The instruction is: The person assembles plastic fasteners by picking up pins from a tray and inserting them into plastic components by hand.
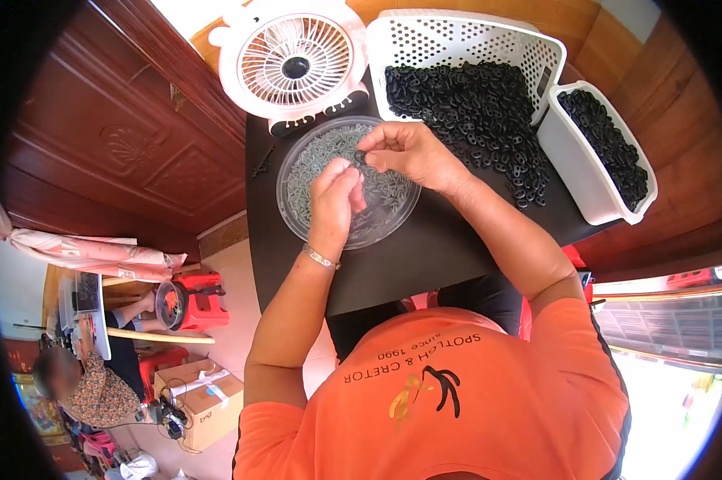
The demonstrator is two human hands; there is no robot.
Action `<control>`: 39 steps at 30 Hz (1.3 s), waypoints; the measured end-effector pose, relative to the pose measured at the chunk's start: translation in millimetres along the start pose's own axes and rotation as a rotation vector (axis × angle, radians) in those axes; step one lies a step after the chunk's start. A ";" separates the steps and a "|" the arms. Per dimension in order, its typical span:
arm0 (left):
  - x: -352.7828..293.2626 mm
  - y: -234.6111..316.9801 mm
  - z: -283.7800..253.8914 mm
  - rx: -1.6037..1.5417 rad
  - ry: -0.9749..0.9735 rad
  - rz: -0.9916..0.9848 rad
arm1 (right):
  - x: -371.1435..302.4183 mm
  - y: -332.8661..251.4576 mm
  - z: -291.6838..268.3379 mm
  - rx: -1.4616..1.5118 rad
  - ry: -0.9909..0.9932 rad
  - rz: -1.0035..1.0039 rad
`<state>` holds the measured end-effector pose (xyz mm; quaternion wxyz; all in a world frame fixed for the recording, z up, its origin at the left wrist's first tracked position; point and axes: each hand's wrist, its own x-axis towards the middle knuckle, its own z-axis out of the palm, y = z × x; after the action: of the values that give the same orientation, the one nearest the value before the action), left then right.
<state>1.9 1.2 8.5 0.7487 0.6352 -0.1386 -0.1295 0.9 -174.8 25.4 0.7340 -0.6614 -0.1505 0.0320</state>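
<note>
Both my hands meet over a round clear tub (370,238) filled with small thin grey pieces (309,172), like screws or pins. In my right hand (413,156), thumb and forefinger pinch a small black oval part (360,158). My left hand (334,196) is closed just beside it, thumb against the fingers; whatever it holds is hidden. Right of the tub, many black oval parts with two holes (485,132) spill from a white perforated basket (465,30) onto the dark table (445,244).
A white bin (573,164) full of black parts stands at the table's right. A pink-and-white fan (295,68) stands behind the tub. Thin dark items (263,162) lie left of it. Further left, another person (97,388) sits near a cardboard box (209,400) and red stools (201,300).
</note>
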 end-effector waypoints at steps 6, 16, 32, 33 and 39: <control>-1.1 -1.1 2.8 -0.002 0.031 -0.008 | -2.0 -2.4 2.0 -0.052 0.019 0.017; 0.9 -3.8 -1.1 -0.007 0.036 -0.036 | -3.1 3.6 11.5 -0.085 0.025 -0.010; 1.3 -10.1 1.5 -0.250 0.122 -0.057 | -11.4 -6.0 24.6 -0.541 0.110 -0.217; 1.7 -8.3 2.0 -0.262 0.095 -0.068 | -12.2 -7.9 23.4 -0.589 0.088 -0.240; 2.8 -7.5 2.5 -0.224 0.014 -0.062 | -9.7 -1.9 20.3 -0.741 0.082 -0.401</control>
<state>3.4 -3.3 1.6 0.8117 0.5523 -0.0983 -0.1629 -14.0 -157.9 27.2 0.4434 -0.8390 -0.2485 -0.1942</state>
